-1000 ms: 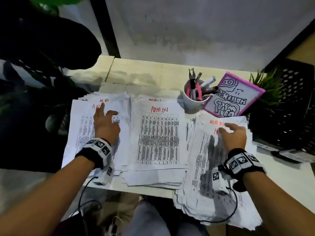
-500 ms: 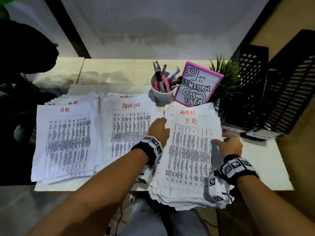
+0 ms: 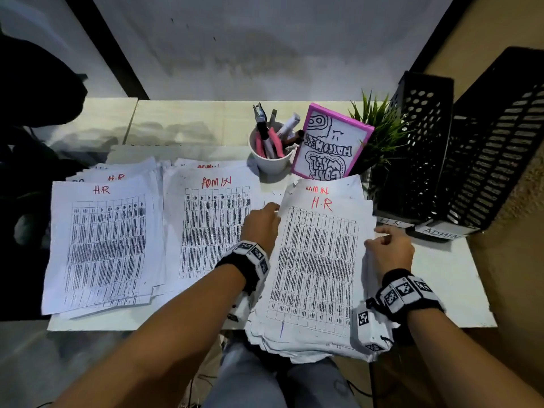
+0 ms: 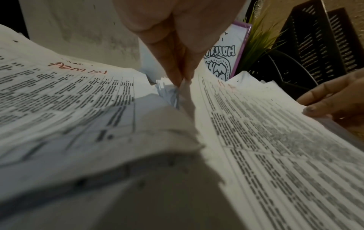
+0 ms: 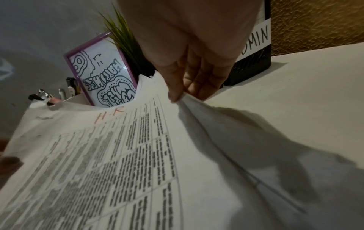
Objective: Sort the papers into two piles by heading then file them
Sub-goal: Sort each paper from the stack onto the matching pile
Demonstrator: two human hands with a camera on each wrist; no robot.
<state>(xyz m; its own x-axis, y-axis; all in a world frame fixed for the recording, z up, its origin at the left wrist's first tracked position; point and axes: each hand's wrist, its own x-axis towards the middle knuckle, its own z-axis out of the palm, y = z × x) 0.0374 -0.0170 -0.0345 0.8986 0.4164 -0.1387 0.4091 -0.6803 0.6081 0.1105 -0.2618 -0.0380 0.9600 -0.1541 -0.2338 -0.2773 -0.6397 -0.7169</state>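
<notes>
- On the white bench (image 3: 447,278) lie three stacks of printed papers: the HR pile (image 3: 103,245) at the left of the frame, the ADMIN pile (image 3: 212,219) at the centre, and the unsorted stack (image 3: 315,269) at lower centre-right, its near edge hanging over the bench edge.
- The top sheet (image 3: 321,231) of the unsorted stack is headed "H.R" in red; a sheet headed "ADMIN" peeks out just above it.
- The left hand (image 3: 260,223) sits at that sheet's left edge; in the left wrist view its fingers (image 4: 177,68) pinch the paper edge.
- The right hand (image 3: 390,248) is at the sheet's right edge; in the right wrist view its fingers (image 5: 177,87) pinch and lift that edge off the stack.
- Two black perforated file holders (image 3: 459,154), with labels reading "H R" and "ADMIN", stand at the right of the frame.
- A white cup (image 3: 272,163) of pens, a pink-framed drawing (image 3: 331,142) and a green plant (image 3: 382,131) stand at upper centre, above the stacks.
</notes>
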